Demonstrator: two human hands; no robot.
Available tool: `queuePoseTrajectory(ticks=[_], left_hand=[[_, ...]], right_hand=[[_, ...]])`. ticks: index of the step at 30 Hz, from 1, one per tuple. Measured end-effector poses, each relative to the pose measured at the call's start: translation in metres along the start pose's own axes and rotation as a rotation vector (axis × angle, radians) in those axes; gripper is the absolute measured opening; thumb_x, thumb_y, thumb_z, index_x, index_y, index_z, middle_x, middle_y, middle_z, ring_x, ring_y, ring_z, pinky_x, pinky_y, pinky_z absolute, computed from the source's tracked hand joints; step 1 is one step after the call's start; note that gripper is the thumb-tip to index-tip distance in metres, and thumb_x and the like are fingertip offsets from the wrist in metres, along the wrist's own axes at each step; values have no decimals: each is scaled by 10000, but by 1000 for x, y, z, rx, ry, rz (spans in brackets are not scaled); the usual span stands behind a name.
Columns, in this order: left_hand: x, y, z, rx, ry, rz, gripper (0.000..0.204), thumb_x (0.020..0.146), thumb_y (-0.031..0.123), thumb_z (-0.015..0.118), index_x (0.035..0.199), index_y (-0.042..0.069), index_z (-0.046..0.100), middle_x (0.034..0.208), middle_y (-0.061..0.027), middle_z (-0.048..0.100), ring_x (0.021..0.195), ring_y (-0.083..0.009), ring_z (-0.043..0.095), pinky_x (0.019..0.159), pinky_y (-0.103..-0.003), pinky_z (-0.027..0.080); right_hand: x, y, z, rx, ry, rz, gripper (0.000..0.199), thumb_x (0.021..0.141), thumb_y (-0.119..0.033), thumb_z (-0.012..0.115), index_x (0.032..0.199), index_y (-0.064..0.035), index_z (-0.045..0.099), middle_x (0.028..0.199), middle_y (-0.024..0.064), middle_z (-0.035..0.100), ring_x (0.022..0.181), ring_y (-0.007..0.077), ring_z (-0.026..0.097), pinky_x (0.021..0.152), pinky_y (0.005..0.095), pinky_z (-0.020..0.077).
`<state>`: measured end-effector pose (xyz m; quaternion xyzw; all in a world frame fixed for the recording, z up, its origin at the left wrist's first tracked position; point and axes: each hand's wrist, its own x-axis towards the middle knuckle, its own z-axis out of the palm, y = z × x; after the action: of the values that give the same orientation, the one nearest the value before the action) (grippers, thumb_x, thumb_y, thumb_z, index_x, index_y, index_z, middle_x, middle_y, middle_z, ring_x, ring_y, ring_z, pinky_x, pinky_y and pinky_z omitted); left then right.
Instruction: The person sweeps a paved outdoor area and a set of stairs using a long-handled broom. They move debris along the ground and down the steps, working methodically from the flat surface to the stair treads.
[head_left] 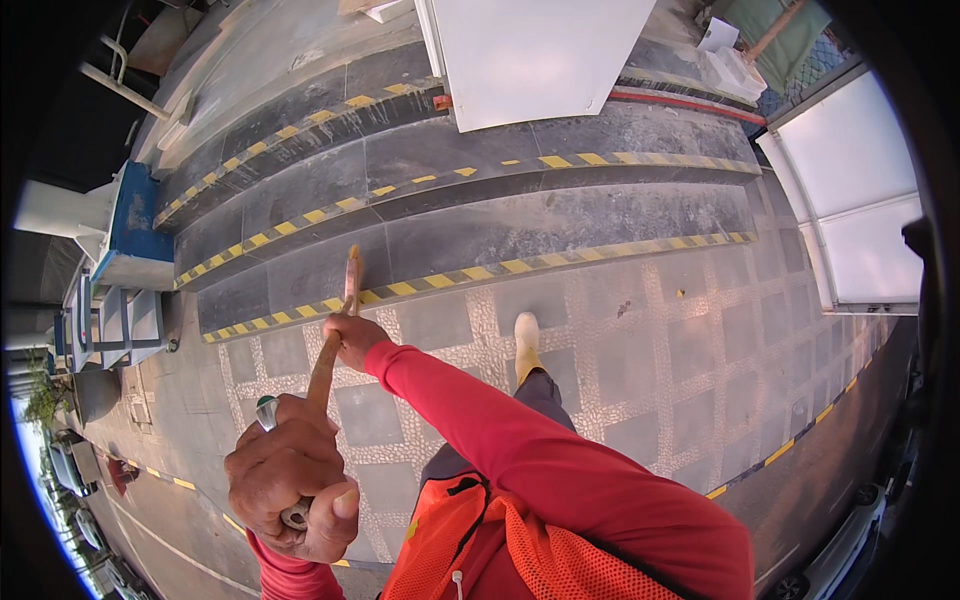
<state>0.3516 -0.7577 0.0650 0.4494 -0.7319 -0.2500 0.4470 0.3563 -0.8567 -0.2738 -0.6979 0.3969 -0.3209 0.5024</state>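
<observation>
My left hand [295, 475], wearing a ring with a green stone [267, 411], is wrapped round the upper end of a long wooden pole [324, 375]. Its round butt end shows beside my thumb. Farther down, my right hand [355, 338] grips the same pole, with my red-sleeved arm stretched across from the right. Beyond that hand the pole runs on to a narrow, pale reddish far end with an orange tip, over the edge of the lowest dark step [430, 250]. What kind of tool head it has, if any, I cannot make out.
Dark steps with yellow-black striped edges rise ahead. A white panel [545, 60] stands on them; another white panel [850, 200] is at right. A blue-and-white base [150, 225] and a blue-grey cart [125, 325] stand at left. Paving [640, 380] surrounds my yellow boot [527, 345].
</observation>
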Motion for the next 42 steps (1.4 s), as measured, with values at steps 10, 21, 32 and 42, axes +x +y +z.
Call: queuePoseTrajectory(ticks=[10,21,32,42], left_hand=[[139,-11,148,-503,-361,65,279,835,128,828,669,100,606,614,-28,553,550,-223,565,495,-345,400],[192,78,128,-245,-202,-8,439,967,418,777,689,121,615,630,1,596,565,-154,567,548,-337,499],[181,30,135,-574,-29,-199,466,980,347,754,635,83,586,581,-29,582,534,-194,548,539,-362,499],[195,85,33,-530,-398,467,330,811,134,673,542,139,482,484,56,408,379,-88,383,389,-277,298]], right_hand=[[-50,115,-318,-333,350,179,208,941,-158,739,1037,-114,560,1020,110,670,950,397,665,774,489,522],[-15,2,-258,-109,235,-189,150,901,-100,684,986,-117,561,956,112,681,859,379,680,752,478,545],[-84,72,-355,-460,76,196,201,867,-146,720,1023,-127,595,990,90,682,906,358,692,755,485,570],[43,-82,-270,-209,213,-222,207,917,-186,743,998,-120,564,1014,89,669,799,358,714,658,469,571]])
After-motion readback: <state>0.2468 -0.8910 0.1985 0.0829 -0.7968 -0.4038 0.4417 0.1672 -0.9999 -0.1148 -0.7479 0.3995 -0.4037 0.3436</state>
